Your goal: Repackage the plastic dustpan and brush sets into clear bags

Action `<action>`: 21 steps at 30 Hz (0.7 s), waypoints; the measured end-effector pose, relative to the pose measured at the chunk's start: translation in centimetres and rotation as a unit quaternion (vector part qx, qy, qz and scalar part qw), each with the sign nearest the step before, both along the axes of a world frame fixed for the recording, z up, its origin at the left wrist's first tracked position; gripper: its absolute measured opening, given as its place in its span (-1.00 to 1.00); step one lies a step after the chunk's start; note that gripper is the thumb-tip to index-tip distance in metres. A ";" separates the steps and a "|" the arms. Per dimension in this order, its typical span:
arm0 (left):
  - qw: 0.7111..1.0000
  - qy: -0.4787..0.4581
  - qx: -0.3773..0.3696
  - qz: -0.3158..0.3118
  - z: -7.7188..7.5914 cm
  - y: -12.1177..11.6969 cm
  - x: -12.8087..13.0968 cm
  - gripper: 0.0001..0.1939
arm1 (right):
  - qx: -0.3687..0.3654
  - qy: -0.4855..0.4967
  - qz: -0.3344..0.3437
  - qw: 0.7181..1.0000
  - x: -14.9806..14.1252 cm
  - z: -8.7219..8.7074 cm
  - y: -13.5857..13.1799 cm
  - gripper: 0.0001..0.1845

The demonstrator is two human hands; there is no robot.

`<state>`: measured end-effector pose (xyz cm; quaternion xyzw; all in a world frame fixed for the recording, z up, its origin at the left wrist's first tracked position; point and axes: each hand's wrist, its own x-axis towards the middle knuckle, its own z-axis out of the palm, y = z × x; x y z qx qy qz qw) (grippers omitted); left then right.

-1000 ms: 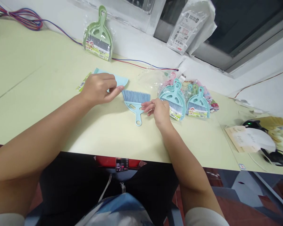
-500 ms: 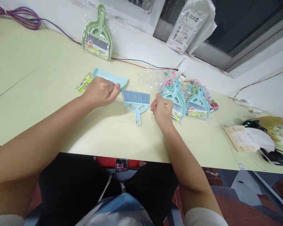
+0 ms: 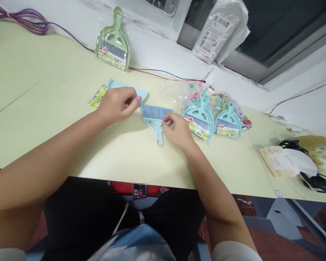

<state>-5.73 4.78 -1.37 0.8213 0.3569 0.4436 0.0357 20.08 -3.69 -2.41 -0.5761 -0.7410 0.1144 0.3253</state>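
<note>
A light-blue hand brush lies flat on the table, bristles away from me and handle towards me. My right hand has thumb and forefinger closed at the right end of its head. My left hand hovers over the near side of a light-blue dustpan and partly hides it. Its fingers are loosely curled, with a gap between thumb and forefinger and nothing seen in them. Beside the dustpan, on the left, a green-and-white printed card lies partly covered.
Bagged blue dustpan sets lie to the right, with another blue set beyond. A bagged green set leans on the wall. Clear plastic film lies behind the brush. Coiled wires sit at far left, a black headset at far right.
My right hand has moved left from in front of the bagged blue sets to the brush's edge. My left hand has loosened from a fist, staying by the dustpan.
</note>
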 end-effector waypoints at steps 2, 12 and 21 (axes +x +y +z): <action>1.000 -0.009 -0.016 0.020 -0.2 0.4 -0.3 -0.70 | -0.010 -0.058 0.046 0.997 0.2 -0.1 -0.1 -0.81; 0.996 -0.031 -0.025 0.074 -0.4 1.9 -1.9 -0.65 | -0.045 -0.212 0.074 0.973 0.0 0.7 -1.3 -0.55; 0.957 0.068 -0.165 0.229 0.9 3.0 -4.1 -0.53 | -0.065 -0.247 0.046 0.966 -0.4 0.5 -1.1 -0.62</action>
